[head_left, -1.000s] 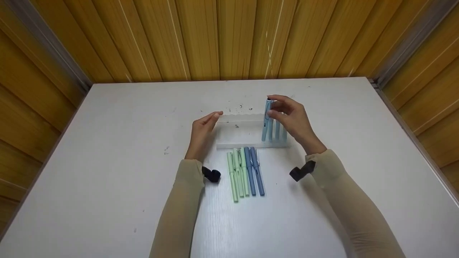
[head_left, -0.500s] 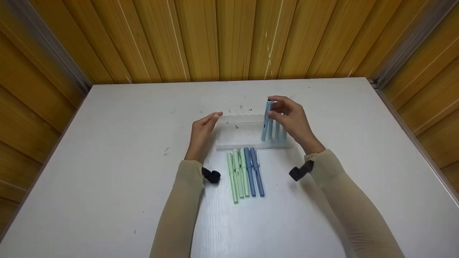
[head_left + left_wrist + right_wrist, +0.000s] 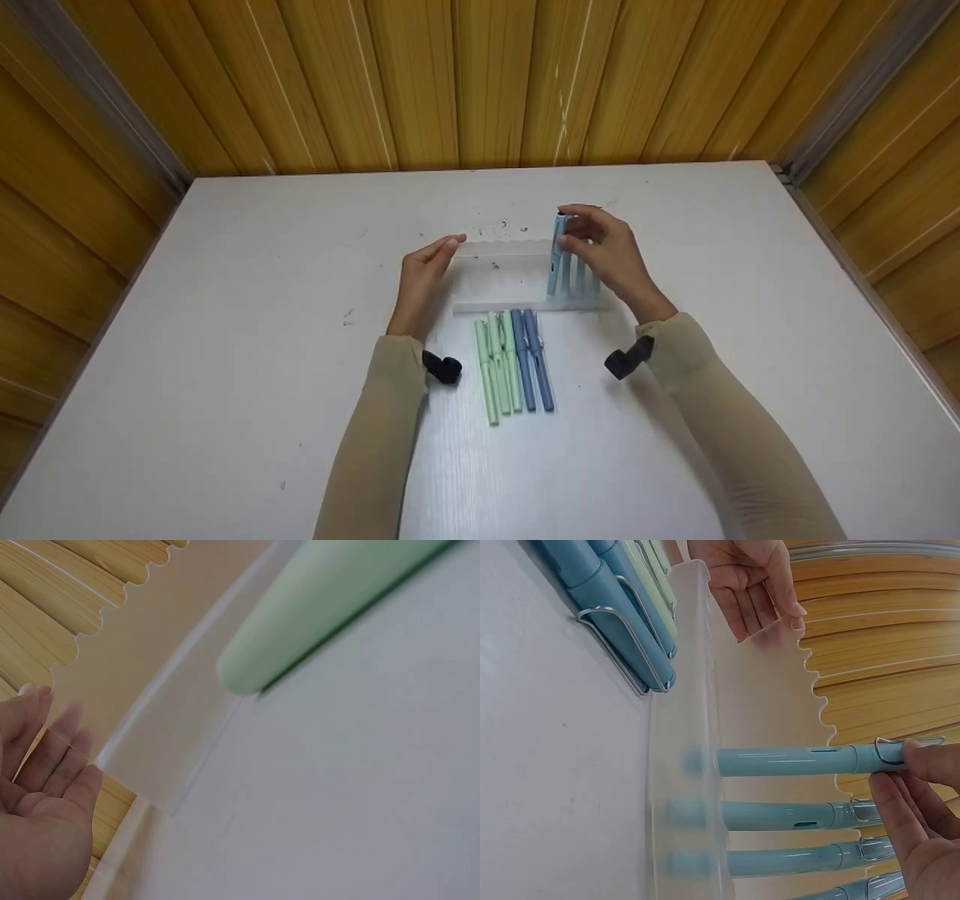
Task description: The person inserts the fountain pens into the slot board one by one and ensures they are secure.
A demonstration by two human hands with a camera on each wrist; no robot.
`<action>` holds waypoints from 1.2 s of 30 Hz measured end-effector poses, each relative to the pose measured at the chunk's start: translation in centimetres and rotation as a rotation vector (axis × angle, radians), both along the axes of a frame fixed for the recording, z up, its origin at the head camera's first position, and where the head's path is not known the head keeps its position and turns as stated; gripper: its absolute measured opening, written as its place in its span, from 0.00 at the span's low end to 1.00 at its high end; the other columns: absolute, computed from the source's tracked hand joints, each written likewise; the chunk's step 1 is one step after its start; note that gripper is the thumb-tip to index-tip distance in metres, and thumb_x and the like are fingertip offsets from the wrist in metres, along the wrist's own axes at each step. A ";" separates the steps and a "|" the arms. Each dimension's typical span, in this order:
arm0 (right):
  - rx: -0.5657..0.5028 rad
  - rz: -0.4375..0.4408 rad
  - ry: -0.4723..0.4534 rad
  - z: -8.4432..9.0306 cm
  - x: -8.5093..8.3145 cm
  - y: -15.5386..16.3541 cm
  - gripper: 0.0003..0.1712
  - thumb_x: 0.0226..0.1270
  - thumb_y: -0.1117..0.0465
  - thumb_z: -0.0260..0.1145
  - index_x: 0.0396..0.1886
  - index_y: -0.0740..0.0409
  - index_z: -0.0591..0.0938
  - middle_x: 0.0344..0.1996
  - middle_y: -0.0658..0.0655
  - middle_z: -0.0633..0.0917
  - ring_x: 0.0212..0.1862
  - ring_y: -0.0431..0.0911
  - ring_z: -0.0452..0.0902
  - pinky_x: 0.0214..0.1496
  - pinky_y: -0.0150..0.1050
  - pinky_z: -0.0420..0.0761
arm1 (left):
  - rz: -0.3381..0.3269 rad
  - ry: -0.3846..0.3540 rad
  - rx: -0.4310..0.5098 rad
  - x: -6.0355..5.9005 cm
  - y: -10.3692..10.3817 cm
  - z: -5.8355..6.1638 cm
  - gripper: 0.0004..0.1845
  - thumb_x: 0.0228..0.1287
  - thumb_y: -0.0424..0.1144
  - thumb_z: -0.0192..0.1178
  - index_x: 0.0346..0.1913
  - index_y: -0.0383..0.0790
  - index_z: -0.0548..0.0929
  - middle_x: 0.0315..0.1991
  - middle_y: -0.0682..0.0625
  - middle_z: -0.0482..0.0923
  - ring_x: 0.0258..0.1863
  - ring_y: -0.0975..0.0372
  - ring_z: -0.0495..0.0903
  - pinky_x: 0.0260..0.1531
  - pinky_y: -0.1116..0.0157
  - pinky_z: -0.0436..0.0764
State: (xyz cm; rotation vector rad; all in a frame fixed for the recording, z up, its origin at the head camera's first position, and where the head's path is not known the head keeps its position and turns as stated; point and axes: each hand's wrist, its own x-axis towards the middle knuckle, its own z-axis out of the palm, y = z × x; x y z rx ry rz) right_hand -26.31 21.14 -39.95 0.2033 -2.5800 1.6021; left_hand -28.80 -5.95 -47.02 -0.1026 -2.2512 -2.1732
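Observation:
A frosted clear pen stand [image 3: 499, 274] with a scalloped back edge stands mid-table. My left hand [image 3: 426, 281] holds its left end, thumb at the back panel's edge and fingers behind, seen through the panel in the left wrist view. With thumb and fingertips, my right hand [image 3: 611, 251] pinches the capped end of a light blue pen [image 3: 787, 762]. That pen is upright, its lower end behind the stand's front lip. To its right, several more light blue pens [image 3: 780, 862] stand in the rack, partly hidden by the right hand in the head view.
In front of the stand, light green pens [image 3: 496, 367] and two darker blue pens [image 3: 532, 360] lie side by side on the white table [image 3: 247, 360]. A yellow wood-slat wall [image 3: 487, 82] rises behind the table's far edge.
My right hand has come down slightly, and the light blue pen has sunk a little lower in the stand with it. The left hand and the lying pens stay put.

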 end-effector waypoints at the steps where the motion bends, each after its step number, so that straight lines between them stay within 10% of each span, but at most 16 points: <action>1: 0.006 0.001 0.000 0.0 0.0 0.0 0.25 0.65 0.64 0.66 0.63 0.50 0.76 0.50 0.55 0.81 0.49 0.44 0.77 0.54 0.33 0.80 | 0.000 0.005 0.000 0.0 0.0 0.0 0.20 0.66 0.55 0.59 0.54 0.49 0.84 0.59 0.55 0.79 0.64 0.64 0.72 0.67 0.62 0.69; 36: 0.228 0.156 0.273 0.4 -0.3 -0.2 0.24 0.61 0.71 0.67 0.58 0.58 0.78 0.52 0.56 0.80 0.49 0.45 0.80 0.53 0.32 0.81 | -0.019 -0.007 0.017 0.1 0.0 -0.1 0.22 0.65 0.57 0.58 0.55 0.50 0.83 0.59 0.55 0.78 0.65 0.64 0.71 0.68 0.61 0.67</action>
